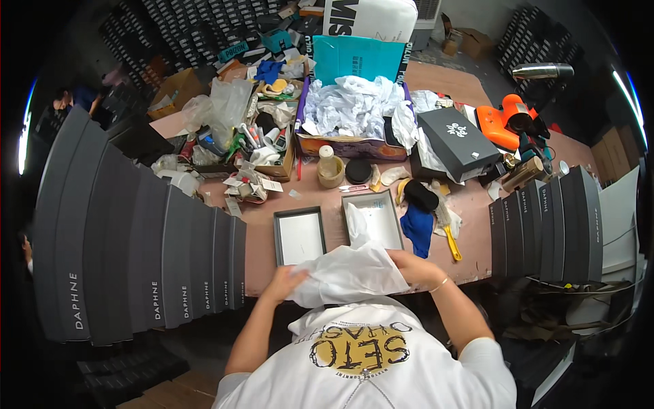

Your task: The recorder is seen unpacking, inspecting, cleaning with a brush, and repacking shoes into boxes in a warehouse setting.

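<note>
A crumpled sheet of white tissue paper (354,274) stretches between my two hands above the table's near edge. My left hand (281,283) has closed fingers at the paper's left end, slightly blurred. At its upper right corner, my right hand (415,268) grips the sheet, with some fingers hidden behind it. Just beyond the paper lie two shallow grey box halves side by side. The left one (277,235) shows a bare white inside. From the right one (397,217), white paper sticks up at its left side.
Tall stacks of dark grey shoeboxes flank me at left (139,232) and right (545,232). A yellow-handled brush (451,242) and blue cloth (416,230) lie right of the box halves. Behind stand a bottle (327,160), a carton of crumpled paper (340,146) and a black box (458,140).
</note>
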`<state>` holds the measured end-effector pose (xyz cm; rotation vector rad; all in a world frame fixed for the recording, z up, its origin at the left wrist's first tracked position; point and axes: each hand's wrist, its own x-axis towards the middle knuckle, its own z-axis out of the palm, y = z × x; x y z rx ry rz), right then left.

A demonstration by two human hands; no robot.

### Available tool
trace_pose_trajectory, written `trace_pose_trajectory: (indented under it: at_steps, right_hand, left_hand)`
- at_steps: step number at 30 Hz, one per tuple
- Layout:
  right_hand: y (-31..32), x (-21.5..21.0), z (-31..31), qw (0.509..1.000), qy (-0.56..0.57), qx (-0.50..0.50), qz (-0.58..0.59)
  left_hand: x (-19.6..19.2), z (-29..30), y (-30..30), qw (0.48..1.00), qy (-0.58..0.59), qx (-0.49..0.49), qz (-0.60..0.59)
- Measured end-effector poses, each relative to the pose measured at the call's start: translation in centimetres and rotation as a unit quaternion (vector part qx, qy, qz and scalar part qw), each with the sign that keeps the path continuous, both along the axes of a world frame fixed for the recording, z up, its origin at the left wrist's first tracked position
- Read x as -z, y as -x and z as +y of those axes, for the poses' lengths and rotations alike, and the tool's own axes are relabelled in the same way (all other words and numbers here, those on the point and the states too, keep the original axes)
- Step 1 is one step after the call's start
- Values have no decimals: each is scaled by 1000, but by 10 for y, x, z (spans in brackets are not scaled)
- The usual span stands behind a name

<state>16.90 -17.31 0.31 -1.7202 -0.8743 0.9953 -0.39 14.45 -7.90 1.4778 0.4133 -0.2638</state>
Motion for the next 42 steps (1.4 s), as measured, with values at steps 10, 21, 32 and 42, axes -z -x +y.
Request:
trace_pose_trajectory:
  at_steps: [10, 21, 32, 42]
  right_hand:
    - [22, 36, -28, 905, -14, 419, -74]
    - [75, 29, 39, 788, -146, 298, 519]
    - [72, 39, 39, 646, -166, 202, 717]
    - [50, 37, 71, 966, 53, 160, -199]
  left_hand:
    - [-8, 33, -44, 797, -576, 177, 45]
    - [-5, -89, -85, 830, 513, -219, -10]
    - [-35, -65, -73, 942, 254, -218, 31]
    - [22, -14, -34, 941, 181, -277, 68]
